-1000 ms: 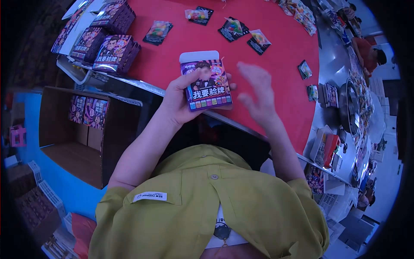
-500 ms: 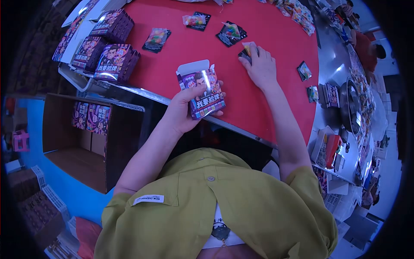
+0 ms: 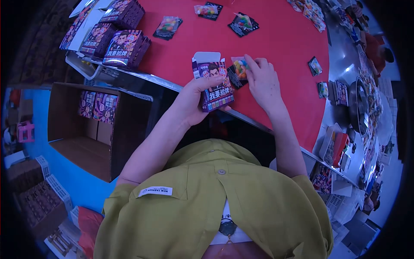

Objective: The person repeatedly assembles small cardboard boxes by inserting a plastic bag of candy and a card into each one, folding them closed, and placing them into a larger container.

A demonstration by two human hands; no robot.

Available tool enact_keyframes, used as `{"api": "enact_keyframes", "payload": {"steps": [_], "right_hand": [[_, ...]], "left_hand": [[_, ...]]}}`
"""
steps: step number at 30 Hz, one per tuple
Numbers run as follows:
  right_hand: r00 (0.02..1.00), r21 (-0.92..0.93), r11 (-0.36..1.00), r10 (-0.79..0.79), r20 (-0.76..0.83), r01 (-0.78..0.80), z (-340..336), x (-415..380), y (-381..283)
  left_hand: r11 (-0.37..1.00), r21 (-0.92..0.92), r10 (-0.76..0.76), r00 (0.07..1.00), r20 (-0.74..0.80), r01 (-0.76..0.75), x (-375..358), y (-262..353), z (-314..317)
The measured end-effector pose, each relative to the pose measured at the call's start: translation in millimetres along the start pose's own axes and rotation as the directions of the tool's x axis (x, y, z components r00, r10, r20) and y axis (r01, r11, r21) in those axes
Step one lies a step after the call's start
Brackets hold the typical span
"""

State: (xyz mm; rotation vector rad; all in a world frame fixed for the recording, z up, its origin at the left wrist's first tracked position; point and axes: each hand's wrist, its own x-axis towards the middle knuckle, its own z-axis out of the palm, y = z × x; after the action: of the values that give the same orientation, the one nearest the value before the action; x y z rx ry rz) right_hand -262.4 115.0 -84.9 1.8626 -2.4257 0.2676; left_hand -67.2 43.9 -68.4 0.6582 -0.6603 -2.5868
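My left hand (image 3: 199, 97) is wrapped round a purple printed box (image 3: 217, 93), whose white top flap stands open. Just right of the box, my right hand (image 3: 264, 82) pinches a clear bag of colourful candy (image 3: 240, 69) together with dark cards (image 3: 235, 77). Further back on the red table (image 3: 198, 41) lie more candy bags on dark cards: one at the left (image 3: 168, 26), one at the top (image 3: 208, 11) and one to the right of it (image 3: 243, 23). The fingers of my left hand behind the box are mostly hidden.
Stacked purple boxes (image 3: 123, 47) stand at the table's left corner. Below them is an open cardboard carton (image 3: 79, 144). Two small packets (image 3: 315, 66) lie near the right edge, beside a metal counter with a dark round pan (image 3: 359, 105). A person (image 3: 376, 52) is at the far right.
My right hand has drawn the candy bag and dark cards back from the other packets, close to the box. The whole view has shifted slightly.
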Motion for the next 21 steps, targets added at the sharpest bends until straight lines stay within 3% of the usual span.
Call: {"api": "enact_keyframes", "payload": {"steps": [2,5,7,8,10,13,16,17,19,21], "right_hand": [[0.999,0.048,0.999,0.025,0.023,-0.026,-6.8,0.7,-3.2],[0.998,-0.09,0.995,-0.041,0.054,0.046,-8.2,-7.5,-10.7],[0.991,-0.059,0.994,-0.093,-0.099,0.087,-4.5,-13.8,-16.2],[0.991,-0.059,0.995,-0.088,-0.097,0.082,-1.4,-15.3,-17.6],[0.998,0.128,0.991,-0.026,-0.049,0.032,3.3,-15.4,-19.5],[0.998,0.254,0.967,0.007,0.058,-0.022,-0.8,-17.2,-22.3],[0.982,0.252,0.963,0.053,0.183,-0.099,-20.3,-11.9,-20.5],[0.983,0.256,0.962,0.052,0.177,-0.098,-15.6,-11.4,-16.1],[0.985,0.116,0.992,0.076,-0.157,-0.058,2.0,-5.5,-3.1],[0.992,0.16,0.979,0.127,0.006,-0.126,2.3,-0.7,2.3]], "left_hand": [[1.0,-0.019,-0.004,0.999,-0.049,0.003,-1.5,-1.6,4.6],[1.0,-0.03,-0.01,0.999,-0.034,0.009,-2.0,-2.5,5.2],[0.999,-0.039,-0.015,1.0,-0.021,0.015,-1.9,-2.4,3.7],[0.999,-0.046,-0.02,1.0,-0.004,0.02,-1.8,-2.9,3.6],[0.999,-0.047,-0.021,1.0,-0.01,0.021,-2.6,-1.6,5.1],[0.999,-0.043,-0.007,1.0,-0.028,0.006,-3.0,-1.0,4.3],[0.999,-0.033,0.017,0.999,-0.035,-0.018,-3.0,-1.4,4.7],[0.999,-0.026,0.028,0.999,-0.037,-0.029,-4.6,-1.3,4.9],[1.0,-0.019,0.011,0.999,-0.046,-0.012,-8.8,-4.9,5.1],[0.999,-0.044,0.014,0.999,-0.042,-0.016,-8.7,-5.0,3.9]]}}
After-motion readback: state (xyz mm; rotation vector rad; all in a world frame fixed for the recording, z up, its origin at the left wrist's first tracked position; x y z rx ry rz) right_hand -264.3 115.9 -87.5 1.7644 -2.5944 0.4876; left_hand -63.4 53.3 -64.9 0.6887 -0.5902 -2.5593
